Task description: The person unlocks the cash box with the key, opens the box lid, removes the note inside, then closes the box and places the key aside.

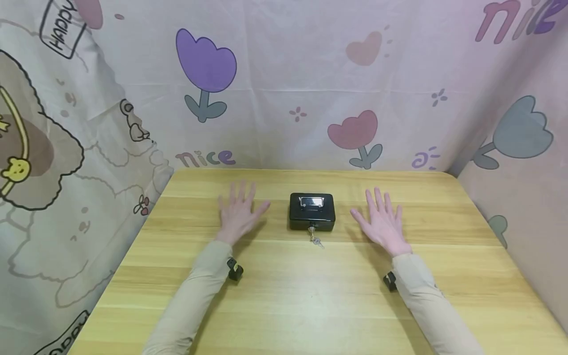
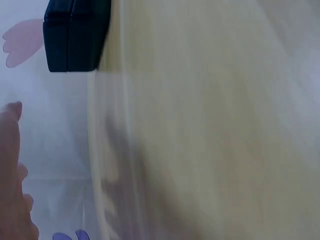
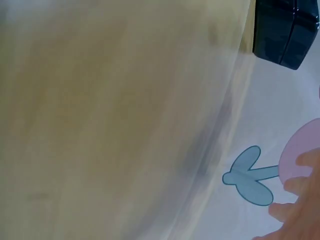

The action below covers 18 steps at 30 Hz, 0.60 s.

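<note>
A small black cash box (image 1: 312, 212) with a folded handle on its lid lies between the two hands. From the lock on its front hang keys (image 1: 316, 240). To its left, the left hand (image 1: 239, 213) is spread with fingers straight and holds nothing. The right hand (image 1: 380, 220) is likewise spread on the box's other side, its thumb toward the box but apart from it. Both wrist views catch only part of each hand, with the box's dark side (image 2: 77, 37) at the top edge; in the right wrist view the box (image 3: 285, 32) is cut off too.
A light wooden table (image 1: 284, 296) carries the box. Behind it hangs a printed cloth (image 1: 275, 59) with tulips and lettering, and cloth also covers both sides. Each sleeve bears a black wrist mount, one on the left (image 1: 235, 269) and one on the right (image 1: 390, 281).
</note>
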Available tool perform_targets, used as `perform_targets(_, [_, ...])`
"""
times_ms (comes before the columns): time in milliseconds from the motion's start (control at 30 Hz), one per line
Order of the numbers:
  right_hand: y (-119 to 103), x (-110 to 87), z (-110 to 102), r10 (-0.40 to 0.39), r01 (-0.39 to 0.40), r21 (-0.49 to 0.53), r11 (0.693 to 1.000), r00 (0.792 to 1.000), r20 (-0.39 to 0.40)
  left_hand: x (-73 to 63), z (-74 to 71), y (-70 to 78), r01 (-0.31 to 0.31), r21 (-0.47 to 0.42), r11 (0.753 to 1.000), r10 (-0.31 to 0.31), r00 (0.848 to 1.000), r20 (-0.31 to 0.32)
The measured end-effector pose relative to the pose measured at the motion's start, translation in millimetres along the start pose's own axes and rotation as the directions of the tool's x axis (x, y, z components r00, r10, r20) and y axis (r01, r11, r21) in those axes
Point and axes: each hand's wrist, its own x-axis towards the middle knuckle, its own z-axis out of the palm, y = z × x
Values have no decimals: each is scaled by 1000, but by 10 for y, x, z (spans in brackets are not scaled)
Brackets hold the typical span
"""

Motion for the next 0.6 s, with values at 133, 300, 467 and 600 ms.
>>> perform_targets(133, [-60, -18, 18, 1, -2, 57, 998, 1000, 13, 61, 4, 131, -84, -62, 995, 86, 996, 19])
perform_targets(300, [-156, -56, 65, 3, -4, 97, 995, 1000, 13, 162, 47, 283, -218, -136, 967, 226, 973, 54])
perform_targets(467, [-281, -113, 115, 1, -2, 210, 978, 1000, 8, 225, 105, 402, -305, -240, 922, 336, 936, 102])
perform_targets(600, [-386, -160, 162, 7, -5, 325, 946, 1000, -4, 238, 161, 476, -353, -319, 880, 404, 908, 112])
